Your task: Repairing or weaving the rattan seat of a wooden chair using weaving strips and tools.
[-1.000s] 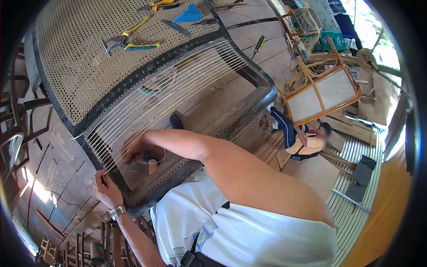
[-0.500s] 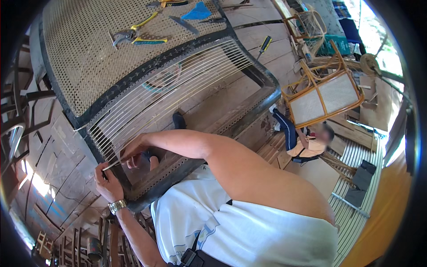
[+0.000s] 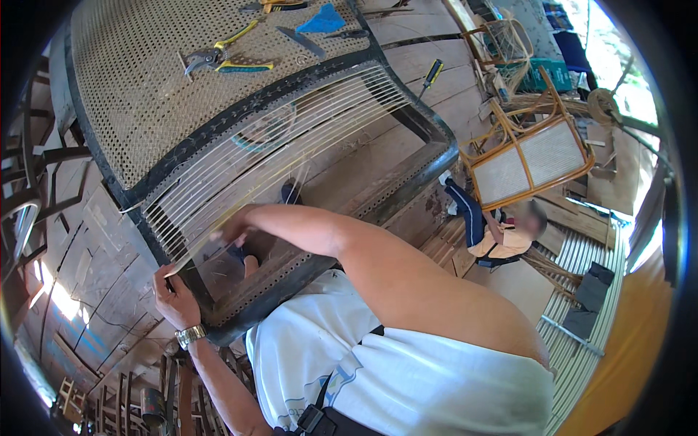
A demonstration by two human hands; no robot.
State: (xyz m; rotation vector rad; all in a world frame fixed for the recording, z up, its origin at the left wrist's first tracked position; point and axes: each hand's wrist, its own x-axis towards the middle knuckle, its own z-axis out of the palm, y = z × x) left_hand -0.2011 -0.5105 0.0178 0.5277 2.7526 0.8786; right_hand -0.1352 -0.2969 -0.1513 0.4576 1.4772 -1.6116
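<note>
Wooden floorboards [image 3: 378, 156] were seen beneath a dark chair frame [image 3: 418, 182] strung with pale cane strands [image 3: 276, 145], beside which a finished woven cane panel [image 3: 145, 80] lay with yellow-handled pliers [image 3: 218, 58] resting on it. The left hand [image 3: 174, 294] was closed at the near edge of the frame, where the end of a single cane strip [image 3: 193, 256] was pinched between its fingers; a wristwatch [image 3: 190, 336] was worn below it. The right hand [image 3: 231, 231] was laid among the strands, its fingers curled, though whether the strip was actually gripped there could not be told. Compared with half a second earlier, the right hand had been moved up and away from the left along the strands, and the strip had been drawn out longer between the two hands. Farther off, a wooden chair [image 3: 527, 149] with a cane seat was seen, and another person sat on the floor near it.
</note>
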